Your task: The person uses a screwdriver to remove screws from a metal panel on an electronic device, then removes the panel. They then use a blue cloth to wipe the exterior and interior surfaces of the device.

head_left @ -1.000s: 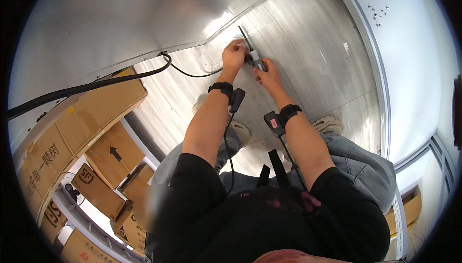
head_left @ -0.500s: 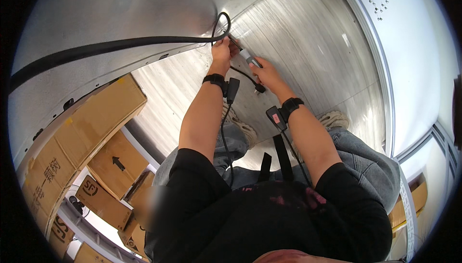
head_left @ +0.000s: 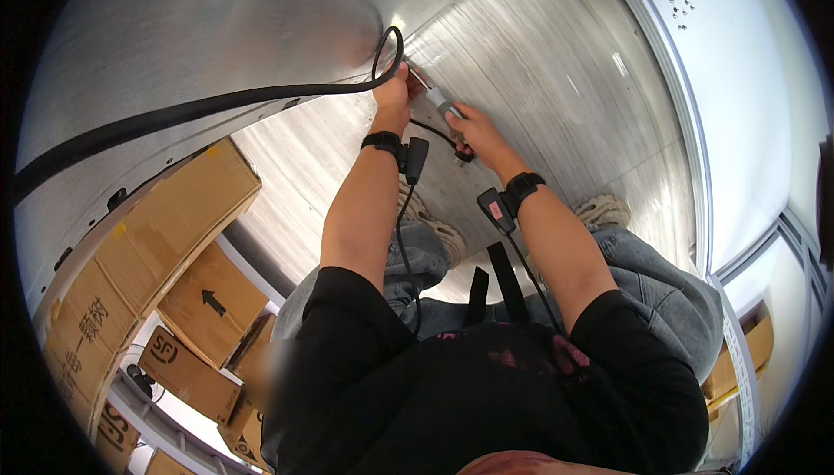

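Observation:
My right hand (head_left: 479,134) is closed around the grey handle of a screwdriver (head_left: 440,102), whose thin metal shaft points up and left toward my left hand. My left hand (head_left: 393,102) is closed on a thick black cable (head_left: 217,103) at the foot of a metal panel. The cable comes in from the left and bends into an upright loop above that hand. What the screwdriver's tip touches is hidden by my left fingers. A thinner black cord runs out below my left hand to a plug (head_left: 465,156), just under my right hand.
A large grey metal panel (head_left: 261,23) rises at the upper left. Cardboard boxes (head_left: 213,301) are stacked along the left, some on a shelf. Pale wood-look floor (head_left: 556,84) lies ahead, bounded on the right by a white framed panel (head_left: 738,128). Wired devices (head_left: 415,159) are strapped to my wrists.
The cable loop has dropped slightly and shifted left, with my left hand tilting along. The screwdriver and my right hand have moved a little left; my grip on both things stays.

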`<state>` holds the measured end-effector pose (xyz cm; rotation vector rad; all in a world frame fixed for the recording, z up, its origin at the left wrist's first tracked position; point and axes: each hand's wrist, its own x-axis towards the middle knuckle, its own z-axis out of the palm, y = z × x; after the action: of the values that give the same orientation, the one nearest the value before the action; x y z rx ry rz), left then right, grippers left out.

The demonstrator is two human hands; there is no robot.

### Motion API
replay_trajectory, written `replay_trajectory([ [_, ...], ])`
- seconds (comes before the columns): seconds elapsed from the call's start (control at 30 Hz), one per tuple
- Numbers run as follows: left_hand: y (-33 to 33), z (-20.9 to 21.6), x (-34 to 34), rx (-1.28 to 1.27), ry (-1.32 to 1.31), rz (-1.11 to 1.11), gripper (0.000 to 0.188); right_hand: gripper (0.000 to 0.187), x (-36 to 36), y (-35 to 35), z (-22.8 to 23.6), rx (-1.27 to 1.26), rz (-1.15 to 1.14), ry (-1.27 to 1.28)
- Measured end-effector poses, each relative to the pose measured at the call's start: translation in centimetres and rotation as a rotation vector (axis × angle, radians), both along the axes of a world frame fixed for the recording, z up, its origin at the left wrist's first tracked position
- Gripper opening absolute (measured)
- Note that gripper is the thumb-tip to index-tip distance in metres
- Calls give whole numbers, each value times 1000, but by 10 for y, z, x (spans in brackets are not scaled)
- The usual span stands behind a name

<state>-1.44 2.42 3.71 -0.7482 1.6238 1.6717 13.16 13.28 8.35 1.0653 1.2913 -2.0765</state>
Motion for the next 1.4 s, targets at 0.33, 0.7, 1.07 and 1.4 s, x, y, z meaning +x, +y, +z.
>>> replay_trajectory([
  [0.33,-5,-9,-3,9,9,21,22,44,0,2,-22,-329,-179,-37],
  [0.7,4,-6,-3,-117,41,-19,28,45,6,-23,-56,804,111,294],
  [1.07,0,-14,-8,34,4,31,19,50,-14,10,-25,199,201,-15],
  [1.4,6,2,-10,-150,14,-112,24,54,-11,-10,-18,463,295,59],
])
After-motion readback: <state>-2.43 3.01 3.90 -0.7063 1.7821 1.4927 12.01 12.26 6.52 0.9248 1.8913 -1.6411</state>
